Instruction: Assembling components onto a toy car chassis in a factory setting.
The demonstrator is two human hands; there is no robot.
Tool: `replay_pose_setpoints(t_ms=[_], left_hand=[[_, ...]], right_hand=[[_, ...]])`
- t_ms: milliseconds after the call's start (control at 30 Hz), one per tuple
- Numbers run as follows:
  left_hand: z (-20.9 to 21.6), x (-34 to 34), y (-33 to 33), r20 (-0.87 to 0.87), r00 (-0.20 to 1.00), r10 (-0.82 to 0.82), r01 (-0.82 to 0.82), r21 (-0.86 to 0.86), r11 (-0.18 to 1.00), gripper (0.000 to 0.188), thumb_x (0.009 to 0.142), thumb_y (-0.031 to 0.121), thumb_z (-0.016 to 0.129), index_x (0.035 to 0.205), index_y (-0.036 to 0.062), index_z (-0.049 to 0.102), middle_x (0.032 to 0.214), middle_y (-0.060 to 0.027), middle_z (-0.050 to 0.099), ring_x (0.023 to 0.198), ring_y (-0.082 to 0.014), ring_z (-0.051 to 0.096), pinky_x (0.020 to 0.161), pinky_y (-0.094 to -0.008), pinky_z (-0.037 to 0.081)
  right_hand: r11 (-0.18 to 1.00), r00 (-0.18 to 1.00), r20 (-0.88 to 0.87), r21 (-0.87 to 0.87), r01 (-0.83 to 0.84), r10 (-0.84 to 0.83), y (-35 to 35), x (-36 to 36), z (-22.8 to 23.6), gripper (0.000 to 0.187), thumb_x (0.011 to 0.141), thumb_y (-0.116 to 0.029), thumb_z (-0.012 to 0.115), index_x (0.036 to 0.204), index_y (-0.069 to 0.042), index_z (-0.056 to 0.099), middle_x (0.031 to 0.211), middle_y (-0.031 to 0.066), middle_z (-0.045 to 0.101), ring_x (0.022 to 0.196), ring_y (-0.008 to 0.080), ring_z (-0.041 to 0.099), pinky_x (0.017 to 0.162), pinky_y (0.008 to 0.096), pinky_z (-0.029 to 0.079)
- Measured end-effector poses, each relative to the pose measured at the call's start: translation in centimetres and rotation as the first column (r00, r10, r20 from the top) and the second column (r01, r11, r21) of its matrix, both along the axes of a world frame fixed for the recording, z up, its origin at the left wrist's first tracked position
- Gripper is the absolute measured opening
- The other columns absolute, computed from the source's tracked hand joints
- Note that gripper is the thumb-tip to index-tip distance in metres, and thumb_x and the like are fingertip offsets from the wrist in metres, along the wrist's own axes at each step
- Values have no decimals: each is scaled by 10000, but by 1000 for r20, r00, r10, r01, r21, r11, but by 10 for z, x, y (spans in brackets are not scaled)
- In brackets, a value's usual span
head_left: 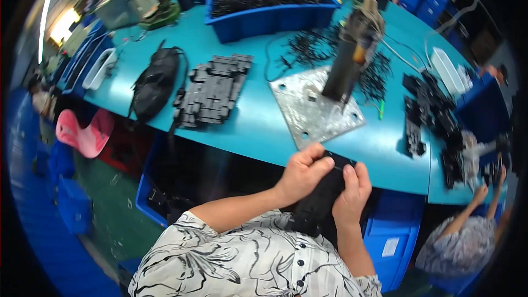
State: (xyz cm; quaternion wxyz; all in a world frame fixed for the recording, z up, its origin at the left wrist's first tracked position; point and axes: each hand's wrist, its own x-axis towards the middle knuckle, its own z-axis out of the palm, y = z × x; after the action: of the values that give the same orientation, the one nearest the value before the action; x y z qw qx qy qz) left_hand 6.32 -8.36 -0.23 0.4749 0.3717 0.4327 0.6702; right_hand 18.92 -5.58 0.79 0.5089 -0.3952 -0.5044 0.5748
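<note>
Just beyond the table's front edge, close to my body, both my hands grip a flat black plastic part (339, 160). My left hand (302, 176) pinches its left end, with the thumb laid on top. The right end is between the thumb and curled fingers of my right hand (352, 194). My fingers cover much of the part, so its full shape is hidden. Directly beyond my hands lies a square metal base plate (308, 115) with corner holes. A dark upright column (345, 66) of a bench press rises from it.
Layered black plastic parts (214, 91) lie left of the plate, beside a black bag (157, 85). Small black pieces (311, 49) are scattered behind it, near a filled blue bin (275, 26). More black parts (426, 104) lie rightward, where a co-worker (467, 236) sits. A pink chair (85, 132) stands left.
</note>
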Motion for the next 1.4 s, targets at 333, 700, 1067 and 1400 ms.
replay_pose_setpoints(t_ms=[333,700,1067,1400], left_hand=[[9,1,-33,-144,970,-198,164,-223,961,428,849,110,679,1205,-12,474,1064,-43,564,943,-78,539,833,-222,466],[76,-229,-69,-166,942,290,-322,-212,923,179,822,136,672,934,2,635,868,-80,664,779,-156,639,685,-307,512],[47,-316,-39,-480,837,264,-504,-484,716,271,829,151,696,994,-59,653,942,-135,669,797,-212,642,715,-349,515],[28,-317,-30,-182,943,280,-333,-451,828,303,780,118,732,1027,-21,624,972,-152,667,841,-248,656,757,-396,523]], right_hand=[[992,980,-197,-122,-36,11,-4,2,-3,153,952,-125,496,806,-79,495,748,-41,493,698,39,438,655,195,397],[816,821,2,-120,-566,570,3,-97,13,469,955,-261,546,1267,79,465,1200,191,543,996,221,594,768,317,515],[863,814,290,-197,-464,504,43,-257,-6,1039,736,-415,781,1379,176,219,1318,289,435,1183,352,484,931,437,420],[836,828,143,-190,-514,542,37,-275,-7,329,755,-69,764,981,27,545,883,108,645,750,184,652,643,288,550]])
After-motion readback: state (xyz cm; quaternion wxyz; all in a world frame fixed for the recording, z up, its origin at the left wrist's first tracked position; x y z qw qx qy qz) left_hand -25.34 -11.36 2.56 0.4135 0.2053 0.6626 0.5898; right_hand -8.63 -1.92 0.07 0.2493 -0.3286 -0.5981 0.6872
